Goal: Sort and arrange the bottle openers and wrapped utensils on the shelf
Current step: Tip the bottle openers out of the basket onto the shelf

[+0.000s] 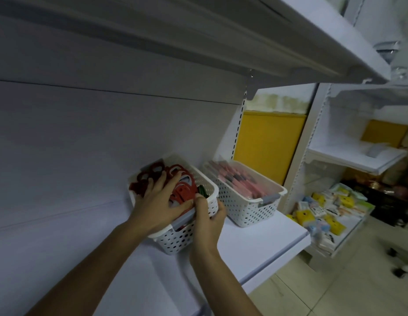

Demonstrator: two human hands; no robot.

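Note:
A white perforated basket on the white shelf holds several red bottle openers and a green one. My left hand lies spread over the red openers, fingers pressing down into the pile. My right hand grips the basket's near right rim, thumb over the edge by the green opener. A second white basket to the right holds a row of pink wrapped utensils.
An upper shelf overhangs close above. To the right stands another shelving unit with small packaged goods low down. Tiled floor lies beyond the shelf's front edge.

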